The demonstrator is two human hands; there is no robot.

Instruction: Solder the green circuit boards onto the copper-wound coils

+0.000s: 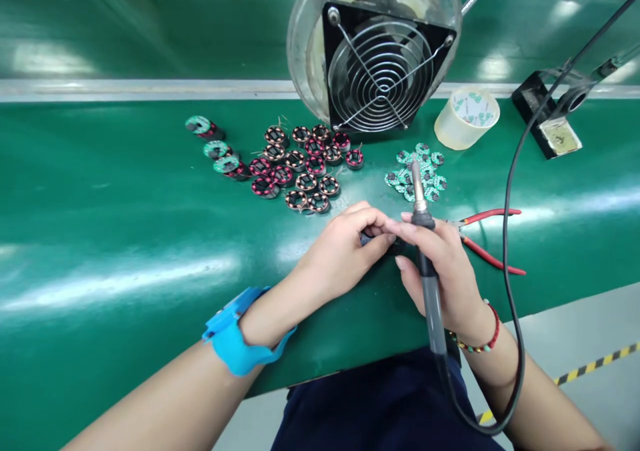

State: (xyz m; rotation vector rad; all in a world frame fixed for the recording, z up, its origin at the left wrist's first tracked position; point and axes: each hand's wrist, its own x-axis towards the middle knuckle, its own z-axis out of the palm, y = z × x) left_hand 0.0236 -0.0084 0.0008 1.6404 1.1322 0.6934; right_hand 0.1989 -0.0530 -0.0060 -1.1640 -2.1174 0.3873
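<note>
A soldering iron [431,298] rests in my right hand [453,278], its metal tip pointing up and away from me. That hand's fingertips reach across to my left hand [343,248]. My left fingers are closed around a small dark piece [367,239], mostly hidden, so I cannot make out its kind. Just beyond the hands lies a group of small round wound coils [306,182], some copper-coloured and some reddish. Small green circuit boards [427,170] are heaped beyond the iron's tip. Pliers with red handles [487,254] lie right of my right hand, their jaws partly hidden.
A fan with a wire guard [383,88] stands at the back. Right of it are a tape roll [463,124] and a soldering iron stand [545,121]. Three coils topped with green boards [216,150] lie at the left. The iron's black cable [507,238] loops over my right forearm.
</note>
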